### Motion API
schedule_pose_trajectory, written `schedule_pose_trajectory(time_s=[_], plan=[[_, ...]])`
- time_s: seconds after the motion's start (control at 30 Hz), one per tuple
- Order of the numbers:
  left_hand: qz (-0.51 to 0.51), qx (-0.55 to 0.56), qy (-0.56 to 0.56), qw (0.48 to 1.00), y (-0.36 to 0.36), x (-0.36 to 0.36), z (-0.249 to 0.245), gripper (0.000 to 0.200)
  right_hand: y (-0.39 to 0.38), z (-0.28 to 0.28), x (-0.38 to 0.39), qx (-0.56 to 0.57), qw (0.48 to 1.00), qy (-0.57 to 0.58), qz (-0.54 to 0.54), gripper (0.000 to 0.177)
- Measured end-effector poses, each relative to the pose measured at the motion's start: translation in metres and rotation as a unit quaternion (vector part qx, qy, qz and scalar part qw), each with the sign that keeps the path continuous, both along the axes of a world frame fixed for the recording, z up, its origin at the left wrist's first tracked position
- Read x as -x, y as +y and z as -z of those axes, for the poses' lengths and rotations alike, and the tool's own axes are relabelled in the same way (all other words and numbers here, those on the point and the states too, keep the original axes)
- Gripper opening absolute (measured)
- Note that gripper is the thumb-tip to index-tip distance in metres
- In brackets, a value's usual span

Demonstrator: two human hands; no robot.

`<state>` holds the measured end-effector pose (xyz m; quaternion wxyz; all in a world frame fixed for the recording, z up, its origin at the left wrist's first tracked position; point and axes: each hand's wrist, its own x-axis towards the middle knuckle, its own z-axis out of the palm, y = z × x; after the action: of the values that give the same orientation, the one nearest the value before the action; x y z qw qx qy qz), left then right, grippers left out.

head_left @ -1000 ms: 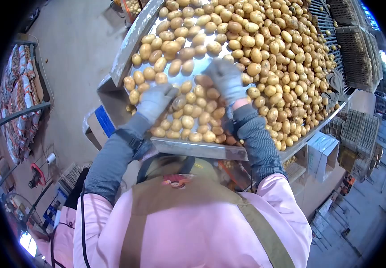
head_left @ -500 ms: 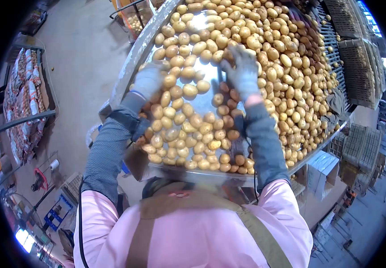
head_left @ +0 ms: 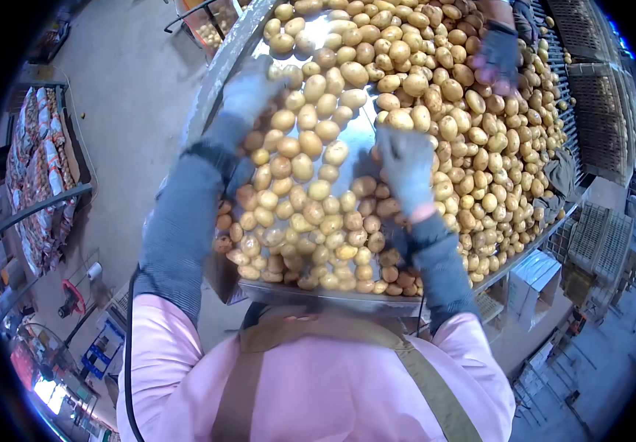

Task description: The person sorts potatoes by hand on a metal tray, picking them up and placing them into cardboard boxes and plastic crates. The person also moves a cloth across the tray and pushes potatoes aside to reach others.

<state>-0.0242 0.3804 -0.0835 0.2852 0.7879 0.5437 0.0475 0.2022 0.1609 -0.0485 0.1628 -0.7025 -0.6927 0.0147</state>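
Note:
Many potatoes (head_left: pixel 303 167) lie on a metal sorting table (head_left: pixel 354 144), heaped more thickly on the right. My left hand (head_left: pixel 250 91), in a grey glove, is over the table's left side, its fingers apart and reaching toward the potatoes beside it; it holds nothing that I can see. My right hand (head_left: pixel 406 162), also gloved, is at the left edge of the large heap, with its fingertips bent down by the potatoes. Whether anything is under those fingers is hidden. Bare metal shows between the two hands.
A co-worker's dark-gloved hand (head_left: pixel 497 59) is over the heap at the upper right. Slatted crates (head_left: pixel 595 110) stand beyond the rollers on the right. A cardboard box (head_left: pixel 534 280) is below the table's right edge. Filled sacks (head_left: pixel 40 177) are at the far left.
My left hand has moved up and slightly left. My right hand has come down, its fingers now more bent. Potatoes have shifted toward my body, and the co-worker's hand now shows clearly.

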Motion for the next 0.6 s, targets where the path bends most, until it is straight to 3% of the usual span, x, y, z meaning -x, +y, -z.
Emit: schedule_pose_trajectory(time_s=[0.03, 0.07, 0.1, 0.17, 0.23, 0.33, 0.37, 0.4, 0.43, 0.6], plan=[[0.026, -0.098, 0.016, 0.995, -0.017, 0.005, 0.006, 0.062, 0.030, 0.000, -0.016, -0.104, 0.992, -0.064, -0.039, 0.011], [0.038, -0.067, -0.019, 0.997, -0.039, 0.007, 0.001, 0.062, 0.068, 0.026, -0.030, -0.193, 0.981, -0.008, -0.014, 0.016], [0.048, -0.034, -0.053, 0.997, -0.064, 0.008, -0.003, 0.063, 0.098, 0.016, -0.027, -0.141, 0.987, 0.074, 0.000, 0.030], [0.117, -0.073, -0.072, 0.988, -0.111, 0.013, 0.013, 0.057, 0.150, 0.042, -0.016, -0.079, 0.996, 0.025, -0.038, 0.040], [0.139, 0.008, -0.052, 0.989, -0.150, 0.016, -0.021, 0.054, 0.151, 0.057, 0.024, 0.000, 0.994, -0.098, -0.039, 0.048], [0.199, 0.043, -0.068, 0.977, -0.203, 0.047, -0.012, 0.055, 0.091, 0.046, 0.070, 0.049, 0.989, -0.071, -0.118, 0.052], [0.183, 0.044, -0.100, 0.977, -0.217, 0.057, -0.011, 0.053, 0.058, 0.051, 0.076, -0.008, 0.995, 0.000, -0.104, 0.052], [0.169, 0.045, -0.133, 0.976, -0.230, 0.067, -0.009, 0.052, 0.026, 0.063, 0.076, -0.037, 0.995, -0.001, -0.092, 0.049], [0.156, 0.042, -0.166, 0.973, -0.235, 0.076, -0.009, 0.050, -0.003, 0.041, 0.082, 0.008, 0.999, 0.012, -0.047, 0.047], [0.063, -0.040, -0.177, 0.981, -0.160, 0.064, -0.003, 0.040, -0.110, 0.036, 0.095, 0.072, 0.997, 0.007, 0.040, 0.054]])
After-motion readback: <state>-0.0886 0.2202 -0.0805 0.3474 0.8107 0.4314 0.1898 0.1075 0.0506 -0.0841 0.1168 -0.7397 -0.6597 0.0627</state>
